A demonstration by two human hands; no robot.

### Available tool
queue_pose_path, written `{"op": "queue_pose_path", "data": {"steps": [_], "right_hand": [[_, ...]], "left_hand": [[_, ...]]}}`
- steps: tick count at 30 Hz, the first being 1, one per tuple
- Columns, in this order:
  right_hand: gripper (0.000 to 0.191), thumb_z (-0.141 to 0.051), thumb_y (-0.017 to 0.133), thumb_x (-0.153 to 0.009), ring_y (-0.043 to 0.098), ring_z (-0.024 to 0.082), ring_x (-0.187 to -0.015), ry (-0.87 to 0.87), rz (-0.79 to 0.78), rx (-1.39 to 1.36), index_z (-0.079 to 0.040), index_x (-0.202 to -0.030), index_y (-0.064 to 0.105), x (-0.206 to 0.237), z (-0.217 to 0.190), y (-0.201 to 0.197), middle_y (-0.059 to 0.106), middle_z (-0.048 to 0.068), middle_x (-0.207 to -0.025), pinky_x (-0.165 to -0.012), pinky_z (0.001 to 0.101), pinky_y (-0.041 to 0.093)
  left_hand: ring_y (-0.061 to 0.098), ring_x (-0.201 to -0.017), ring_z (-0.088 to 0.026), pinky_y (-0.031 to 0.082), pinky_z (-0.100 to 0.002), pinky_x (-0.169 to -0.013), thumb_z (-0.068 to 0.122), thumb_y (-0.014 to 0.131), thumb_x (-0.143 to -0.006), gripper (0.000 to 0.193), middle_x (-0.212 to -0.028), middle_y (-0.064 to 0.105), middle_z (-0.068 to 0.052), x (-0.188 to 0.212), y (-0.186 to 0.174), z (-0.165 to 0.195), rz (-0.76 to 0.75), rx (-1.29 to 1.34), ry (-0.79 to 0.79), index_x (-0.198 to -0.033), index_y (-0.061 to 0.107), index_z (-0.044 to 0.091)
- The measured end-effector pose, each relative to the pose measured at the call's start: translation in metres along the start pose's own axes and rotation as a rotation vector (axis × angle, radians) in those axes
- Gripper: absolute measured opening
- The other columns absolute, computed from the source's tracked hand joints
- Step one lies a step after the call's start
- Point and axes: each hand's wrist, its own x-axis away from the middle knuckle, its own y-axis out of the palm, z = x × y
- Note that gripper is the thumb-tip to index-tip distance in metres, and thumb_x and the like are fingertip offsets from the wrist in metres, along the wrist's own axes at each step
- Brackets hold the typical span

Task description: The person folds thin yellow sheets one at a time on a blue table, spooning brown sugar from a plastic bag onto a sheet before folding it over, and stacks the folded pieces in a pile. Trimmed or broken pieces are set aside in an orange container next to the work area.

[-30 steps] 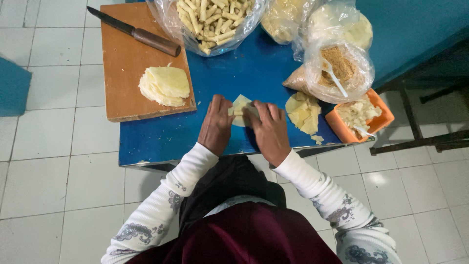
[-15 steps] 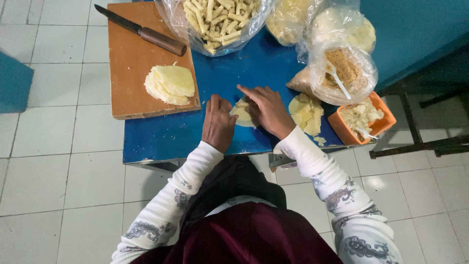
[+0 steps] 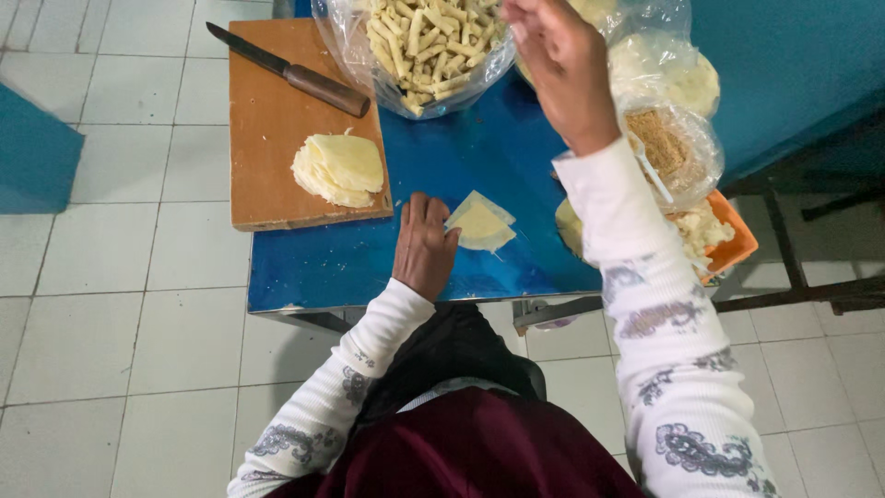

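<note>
blue table (image 3: pixel 369 263): left hand (image 3: pixel 424 247) flat, fingertips touching folded wrapper (image 3: pixel 481 224); right hand (image 3: pixel 562 65) raised, loose.

The right hand (image 3: pixel 562 69) is blurred, its fingertips cut off by the top edge.

A blue table (image 3: pixel 433 166) carries a wooden cutting board (image 3: pixel 277 120) left of the left hand (image 3: pixel 422 247), a folded wrapper (image 3: pixel 481 224) at its fingertips, and bags (image 3: pixel 433 55) beyond.
</note>
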Motion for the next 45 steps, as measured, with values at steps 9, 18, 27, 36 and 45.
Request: {"op": "queue_pose_path", "data": {"steps": [9,18,27,36,45], "right_hand": [[0.005,-0.016,0.076,-0.108,0.070,0.034,-0.085,0.482,-0.027,1.070,-0.011,-0.106,0.077,0.154,-0.034,-0.113,0.072,0.012,-0.101,-0.074,0.0441,0.053],[0.014,-0.020,0.081,-0.093,0.068,0.033,-0.090,0.515,-0.013,1.178,-0.013,-0.094,0.069,0.199,0.010,-0.107,0.069,0.008,-0.094,-0.071,0.0477,0.050],[0.005,-0.008,0.076,-0.099,0.067,0.032,-0.093,0.366,0.039,1.209,-0.009,-0.103,0.073,0.195,-0.017,-0.115,0.069,0.011,-0.097,-0.079,0.0439,0.052],[0.007,-0.006,0.072,-0.100,0.070,0.032,-0.086,0.492,0.078,0.876,-0.005,-0.106,0.077,0.196,-0.004,-0.121,0.074,0.016,-0.099,-0.076,0.0401,0.053],[0.017,-0.007,0.070,-0.098,0.073,0.018,-0.082,0.729,0.212,0.596,-0.003,-0.112,0.078,0.202,-0.009,-0.138,0.078,0.012,-0.096,-0.077,0.0289,0.054]], "left_hand": [[0.051,-0.101,-0.041,0.046,-0.049,-0.086,0.002,0.076,-0.079,0.032,-0.109,0.048,-0.021,0.013,-0.005,0.004,0.038,-0.082,0.064,-0.103,0.057,-0.006],[0.054,-0.097,-0.037,0.048,-0.046,-0.083,0.004,0.074,-0.082,0.019,-0.102,0.054,-0.018,0.014,-0.003,0.005,0.016,-0.280,0.083,-0.095,0.061,-0.001],[0.056,-0.098,-0.035,0.051,-0.044,-0.084,-0.003,0.066,-0.088,0.013,-0.104,0.054,-0.018,0.012,-0.006,0.015,0.041,-0.288,0.165,-0.099,0.059,-0.002],[0.057,-0.102,-0.035,0.055,-0.042,-0.081,-0.010,0.062,-0.079,0.028,-0.108,0.056,-0.019,0.013,-0.004,0.014,-0.005,-0.294,0.198,-0.106,0.059,-0.004],[0.059,-0.091,-0.034,0.053,-0.043,-0.075,-0.008,0.062,-0.085,0.017,-0.095,0.059,-0.015,0.012,0.000,0.011,0.016,-0.243,0.159,-0.098,0.054,0.001]]}}
